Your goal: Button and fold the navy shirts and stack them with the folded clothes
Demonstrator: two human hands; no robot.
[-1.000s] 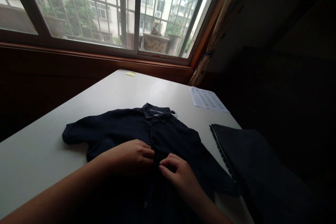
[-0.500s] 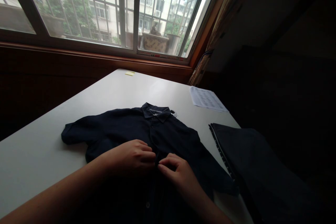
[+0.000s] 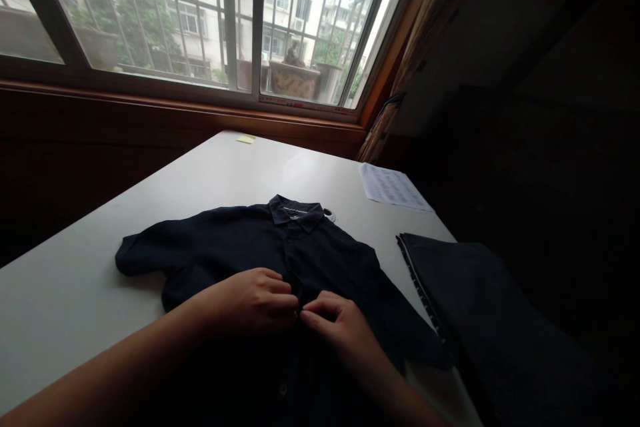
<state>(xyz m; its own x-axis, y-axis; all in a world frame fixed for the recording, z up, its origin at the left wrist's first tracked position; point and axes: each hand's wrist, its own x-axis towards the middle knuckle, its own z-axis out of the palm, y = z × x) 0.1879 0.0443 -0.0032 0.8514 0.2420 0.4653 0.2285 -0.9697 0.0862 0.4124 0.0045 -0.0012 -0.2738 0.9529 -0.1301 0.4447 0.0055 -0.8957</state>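
Note:
A dark navy short-sleeved shirt (image 3: 335,253) lies front up, its collar toward the window and its sleeves spread to both sides. Over the middle of its button placket, my left hand (image 3: 263,303) is closed, fingers curled down on the front edge. Thumb and index finger of my right hand (image 3: 340,327) pinch the placket right beside it, the fingertips of both hands almost meeting. Whatever button sits between them is too small and dark to make out. Lower down the placket a pale button (image 3: 283,389) shows. Deep shadow hides the shirt's lower part.
The shirt rests on a white table (image 3: 165,193). A dark folded cloth (image 3: 460,280) with a notched edge lies at the right. Printed sheets (image 3: 395,187) are near the right edge, and a yellow sticky note (image 3: 245,139) is at the far corner. Beyond stands a barred window (image 3: 200,27).
Both hands stay at the same spot on the placket. The right fingertips have come slightly closer to the left hand. The view has shifted very slightly.

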